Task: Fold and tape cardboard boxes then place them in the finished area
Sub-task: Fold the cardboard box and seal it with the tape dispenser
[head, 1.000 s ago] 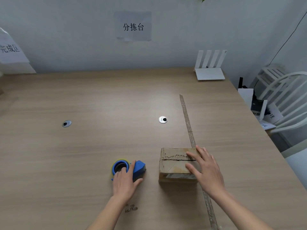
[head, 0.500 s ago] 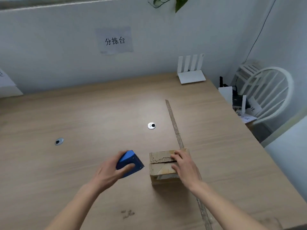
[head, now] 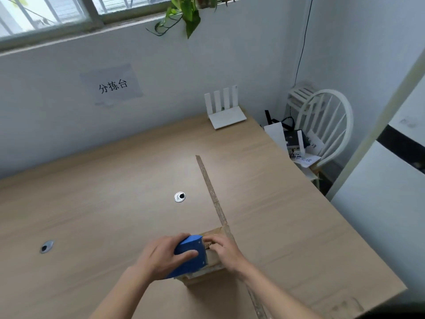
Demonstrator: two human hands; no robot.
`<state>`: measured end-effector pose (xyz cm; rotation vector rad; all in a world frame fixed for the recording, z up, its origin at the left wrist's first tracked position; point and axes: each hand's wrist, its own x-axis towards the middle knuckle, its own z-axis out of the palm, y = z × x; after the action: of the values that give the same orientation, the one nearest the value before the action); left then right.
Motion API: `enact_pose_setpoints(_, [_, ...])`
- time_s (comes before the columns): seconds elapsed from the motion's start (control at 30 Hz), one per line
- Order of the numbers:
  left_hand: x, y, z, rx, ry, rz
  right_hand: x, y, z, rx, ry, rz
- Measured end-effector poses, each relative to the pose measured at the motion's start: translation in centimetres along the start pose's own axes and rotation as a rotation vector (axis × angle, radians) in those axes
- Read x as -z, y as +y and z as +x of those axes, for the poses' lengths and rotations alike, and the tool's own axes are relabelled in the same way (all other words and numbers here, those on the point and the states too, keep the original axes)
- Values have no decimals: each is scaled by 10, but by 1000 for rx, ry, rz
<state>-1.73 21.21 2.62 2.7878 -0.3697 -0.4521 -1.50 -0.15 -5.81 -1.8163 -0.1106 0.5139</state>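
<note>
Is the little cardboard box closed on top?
Looks closed: the cardboard box has no flaps sticking up, but the blue tape dispenser and both hands cover most of its top.

Legible text: one wall sign.
A paper sheet (head: 112, 85) taped to the wall above the table reads "分拣台"; writing on the papers (head: 307, 158) on the chair is too small to read.

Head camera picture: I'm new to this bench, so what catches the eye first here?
The blue tape dispenser, gripped by the left hand, sits against the small cardboard box near the table's front edge, while the right hand rests on the box. Beyond, a white router stands at the table's far edge, below a hanging plant.
</note>
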Motion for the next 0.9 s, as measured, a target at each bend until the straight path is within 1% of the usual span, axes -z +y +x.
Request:
enact_pose_setpoints(0.1, [2,-1,7,25,-35,18,4,0,0,-31,-25,89])
enact_pose_setpoints(0.23, [1,1,9,22,-44,66,4,3,-4,-45,97,122])
enact_pose_setpoints(0.37, [-1,11,15,17,-30,139,5,-4,-5,-77,165,14])
enact_pose_setpoints(0.5, [-6,17,23,2,-19,231,6,-7,-7,-52,194,-77])
enact_pose_setpoints(0.63, [-12,14,27,61,-15,221,15,-9,-7,-44,265,-170])
enact_pose_setpoints(0.7, [-13,15,29,81,-19,203,18,-7,-8,-82,324,-167])
enact_pose_setpoints(0.83, [-17,23,37,54,-16,214,26,4,-19,-230,507,-121])
enact_pose_setpoints(0.9, [-21,28,39,32,-26,243,35,12,-23,-290,524,-44])
